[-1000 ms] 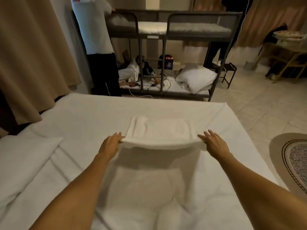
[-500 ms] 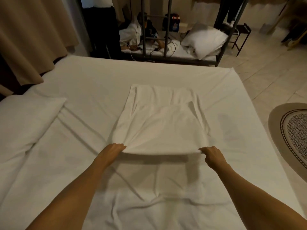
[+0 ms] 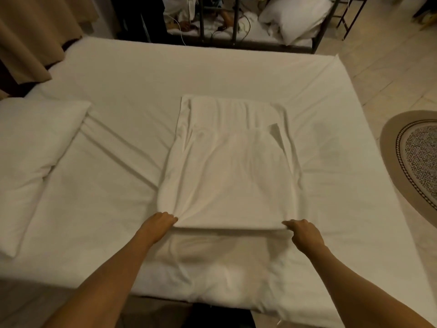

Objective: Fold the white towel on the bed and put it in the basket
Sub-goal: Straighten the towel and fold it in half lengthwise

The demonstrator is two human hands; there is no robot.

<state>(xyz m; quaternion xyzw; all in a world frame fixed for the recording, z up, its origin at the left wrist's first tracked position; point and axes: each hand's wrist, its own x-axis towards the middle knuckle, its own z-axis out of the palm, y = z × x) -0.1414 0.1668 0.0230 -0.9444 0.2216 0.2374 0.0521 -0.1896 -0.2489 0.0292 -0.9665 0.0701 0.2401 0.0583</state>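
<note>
Compared with half a second ago, the view has tipped further down: the near edge of the bed now shows at the bottom, and the bunk frame at the far side is cut off near the top. The white towel has come closer to the near edge and lies flatter, its doubled top layer spread over the lower layer, with the far strip of the lower layer left uncovered. A second ago the near fold was lifted off the sheet with a shadow beneath; now it sits almost on the sheet.

The left hand reaches forward, palm down, its fingers pinched on the near left corner of the towel, where the cloth bunches into small creases. The right hand mirrors it, knuckles up, fingers closed on the near right corner. Both forearms stretch out from the bottom of the view, angling inward toward the towel, the near edge pulled straight between the two hands.

The towel lies in the middle of the bed. A white pillow rests at the left, well apart from it. An oval rug lies on the tiled floor at the right, and another pillow sits on the bunk's lower mattress at the far side.
</note>
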